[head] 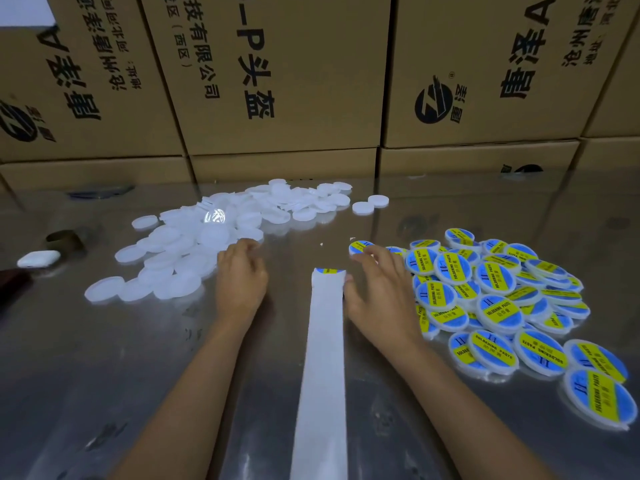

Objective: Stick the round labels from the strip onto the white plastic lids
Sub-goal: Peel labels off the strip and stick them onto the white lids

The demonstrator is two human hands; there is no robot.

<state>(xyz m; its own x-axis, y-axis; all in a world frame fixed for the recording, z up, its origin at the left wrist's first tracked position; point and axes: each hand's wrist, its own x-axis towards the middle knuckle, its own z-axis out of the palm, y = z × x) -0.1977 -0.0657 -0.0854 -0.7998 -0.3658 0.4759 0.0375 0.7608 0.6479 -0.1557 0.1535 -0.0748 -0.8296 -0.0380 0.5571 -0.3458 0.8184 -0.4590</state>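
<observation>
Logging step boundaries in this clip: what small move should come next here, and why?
Probably the left hand picks one blank lid from the white pile it already touches. The right hand is setting a labelled lid at the edge of the finished heap, and the next label shows at the strip end, so a bare lid is needed.
</observation>
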